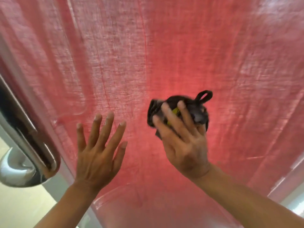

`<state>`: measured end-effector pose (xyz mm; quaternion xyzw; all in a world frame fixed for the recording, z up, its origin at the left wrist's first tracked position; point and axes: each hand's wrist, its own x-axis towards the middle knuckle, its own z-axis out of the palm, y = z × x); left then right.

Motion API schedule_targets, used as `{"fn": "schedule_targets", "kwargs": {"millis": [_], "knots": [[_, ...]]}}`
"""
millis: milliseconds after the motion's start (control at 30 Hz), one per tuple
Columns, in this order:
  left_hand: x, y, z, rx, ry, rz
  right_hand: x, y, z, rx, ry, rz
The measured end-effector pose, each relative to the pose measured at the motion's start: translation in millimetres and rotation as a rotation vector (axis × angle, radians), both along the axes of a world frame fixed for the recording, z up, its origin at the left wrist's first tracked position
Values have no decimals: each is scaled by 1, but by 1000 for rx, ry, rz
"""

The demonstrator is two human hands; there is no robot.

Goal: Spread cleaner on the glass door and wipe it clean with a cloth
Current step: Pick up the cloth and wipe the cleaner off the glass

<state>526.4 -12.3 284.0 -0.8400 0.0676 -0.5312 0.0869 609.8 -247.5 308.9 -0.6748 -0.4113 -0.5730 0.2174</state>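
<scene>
A bunched dark cloth (181,111) is pressed to the glass door (164,46) by the curled fingers of the right hand (182,142). The left hand (98,153) is laid flat, fingers spread, holding nothing, beside the chrome handle (28,145). A pink curtain (230,71) is seen behind the pane.

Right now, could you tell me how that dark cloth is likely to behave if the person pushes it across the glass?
The dark cloth is bunched under the right hand, so it is probably soft and floppy, not stiff. Its loop sticks out freely, so loose parts may flap or trail. It looks light, as spread fingers alone hold it against the glass door.
</scene>
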Motion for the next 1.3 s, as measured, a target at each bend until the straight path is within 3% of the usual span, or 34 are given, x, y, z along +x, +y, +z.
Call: {"fn": "schedule_targets", "kwargs": {"millis": [100, 167, 300, 367, 533, 600, 833, 900, 1000, 1067, 1300], "knots": [[4, 4, 1, 28, -22, -8, -3, -2, -55, -340, -55, 7], [4, 3, 1, 28, -32, -16, -3, -7, -62, -377, -65, -6], [5, 1, -1, 20, -41, -23, -3, 6, -24, 29, 0, -43], [5, -2, -2, 9, -42, -21, -7, 21, -20, 132, 30, -23], [-1, 1, -1, 13, -6, -30, -7, 12, -92, -436, -57, 72], [-5, 5, -1, 16, 16, -28, -4, 1, -90, -490, -64, 52], [-9, 14, -5, 22, 28, -16, -7, 31, 10, 168, 41, -33], [-8, 11, -7, 5, 15, -25, -13, 43, 2, 130, 49, -6], [-7, 9, -6, 15, 20, -30, -18, 43, -29, -155, -33, -5], [-8, 6, -6, 3, 25, -29, -16, 35, -28, -208, -46, -20], [7, -27, 21, -36, -7, -69, 11, -8, 37, 359, 64, -77]]}}
